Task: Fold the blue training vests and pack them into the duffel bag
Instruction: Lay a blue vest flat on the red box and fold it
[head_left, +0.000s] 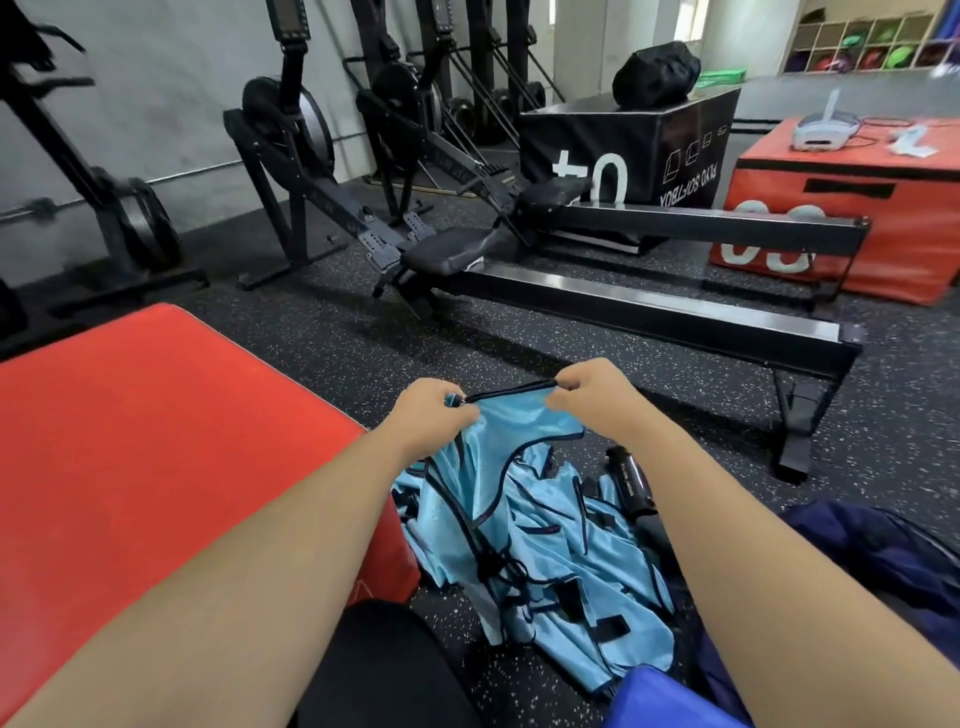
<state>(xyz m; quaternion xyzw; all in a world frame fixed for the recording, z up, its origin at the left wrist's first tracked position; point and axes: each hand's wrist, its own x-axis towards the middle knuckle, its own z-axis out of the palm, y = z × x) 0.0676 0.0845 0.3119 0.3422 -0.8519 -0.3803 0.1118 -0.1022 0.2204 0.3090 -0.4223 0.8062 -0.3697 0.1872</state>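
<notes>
A light blue mesh training vest (511, 431) with dark trim hangs lifted above the floor. My left hand (428, 415) pinches its top edge on the left and my right hand (597, 397) pinches the same edge on the right, stretching the dark hem between them. Below lies a tangled pile of more blue vests (550, 561) on the speckled floor. A dark navy duffel bag (883, 561) sits at the right edge, partly hidden by my right forearm.
A red padded box (156, 441) stands at my left. A rowing machine rail (649, 306) crosses ahead, with more rowers behind. A black plyo box (623, 150) and an orange one (841, 202) stand at the back right. A black roller (628, 478) lies by the pile.
</notes>
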